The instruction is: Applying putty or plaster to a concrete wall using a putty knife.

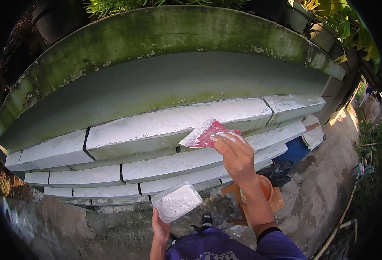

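My right hand point(236, 156) grips a red putty knife point(210, 133) whose wide blade is smeared with white paste. The blade is over the front edge of a stepped concrete ledge point(156, 123) coated in white; whether it touches is unclear. White also marks my right fingertips. Lower down, my left hand point(160, 225) holds a shallow clear tray point(157, 203) by its near left side. White putty point(178, 202) with a rough, ridged surface fills it. The left fingers beneath the tray are hidden.
Stepped white ledges point(173, 164) with dark gaps run below. Above them curves a mossy green concrete rim point(165, 32) with potted plants point(295, 17) behind. An orange bucket point(265, 187) stands by a small wooden stool point(277, 200) and a black plastic bag point(282, 170) at right.
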Motion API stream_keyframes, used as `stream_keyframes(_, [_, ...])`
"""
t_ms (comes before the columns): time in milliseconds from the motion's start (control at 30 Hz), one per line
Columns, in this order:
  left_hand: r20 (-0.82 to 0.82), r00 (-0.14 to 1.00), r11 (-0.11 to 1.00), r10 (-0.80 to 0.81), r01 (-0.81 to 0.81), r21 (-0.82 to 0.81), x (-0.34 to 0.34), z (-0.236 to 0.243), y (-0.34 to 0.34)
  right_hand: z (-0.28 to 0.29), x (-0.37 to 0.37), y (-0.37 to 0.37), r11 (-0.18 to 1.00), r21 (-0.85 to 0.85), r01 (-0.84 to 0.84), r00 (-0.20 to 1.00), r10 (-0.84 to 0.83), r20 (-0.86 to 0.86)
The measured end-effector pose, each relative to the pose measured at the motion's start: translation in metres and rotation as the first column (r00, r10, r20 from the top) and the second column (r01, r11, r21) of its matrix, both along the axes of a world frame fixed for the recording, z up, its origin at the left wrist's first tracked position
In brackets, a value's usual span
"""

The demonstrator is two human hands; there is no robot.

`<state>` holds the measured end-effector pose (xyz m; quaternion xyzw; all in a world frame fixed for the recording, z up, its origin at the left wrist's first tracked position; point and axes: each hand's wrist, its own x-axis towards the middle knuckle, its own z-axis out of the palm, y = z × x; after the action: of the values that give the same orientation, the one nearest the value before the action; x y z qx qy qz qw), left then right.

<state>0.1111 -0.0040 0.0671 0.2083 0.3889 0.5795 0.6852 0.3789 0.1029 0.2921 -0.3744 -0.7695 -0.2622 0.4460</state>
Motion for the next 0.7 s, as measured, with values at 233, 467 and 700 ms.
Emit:
stream_keyframes(233, [-0.002,0.999,0.999,0.032,-0.032,-0.013,-0.001,0.001,-0.002,0.012,0.029,-0.008,0.969,0.097,0.226,0.965,-0.209,-0.160])
stream_keyframes(467, [-0.012,1.000,1.000,0.011,-0.011,-0.010,-0.001,-0.001,-0.003,-0.013,-0.038,-0.009,0.999,0.043,-0.015,0.990,0.021,-0.140])
stream_keyframes(700, [-0.011,0.999,0.999,0.046,-0.046,-0.015,-0.008,-0.006,-0.009,-0.013,-0.004,-0.004,0.966,0.158,0.205,0.974,-0.185,-0.129])
